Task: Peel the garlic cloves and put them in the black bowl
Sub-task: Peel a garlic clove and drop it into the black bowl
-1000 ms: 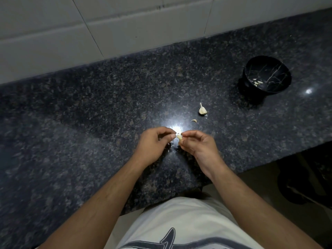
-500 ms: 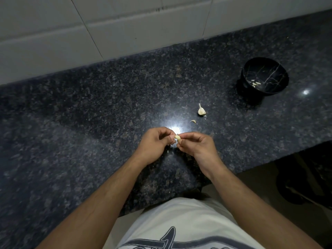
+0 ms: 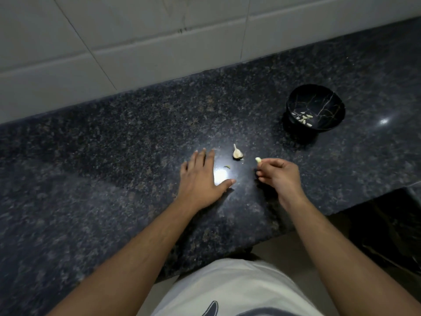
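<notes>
My right hand (image 3: 276,175) pinches a small pale peeled garlic clove (image 3: 258,159) at its fingertips, above the counter. My left hand (image 3: 200,179) lies flat on the dark granite counter (image 3: 114,156), fingers spread and straight, holding nothing. Between the hands, a little farther back, lies the rest of the garlic bulb (image 3: 237,153) with its pointed stem up. A small scrap of peel (image 3: 227,167) lies near my left index finger. The black bowl (image 3: 315,108) with thin pale veins stands at the back right and holds several peeled cloves (image 3: 304,118).
A white tiled wall (image 3: 136,42) runs along the back of the counter. The counter's front edge cuts diagonally by my body, and a dark gap drops off at the lower right (image 3: 387,224). A bright light reflection (image 3: 221,179) glares beside my left hand.
The hands have parted. My right hand has carried the clove to the right, toward the bowl. My left hand has let go and spread flat on the counter.
</notes>
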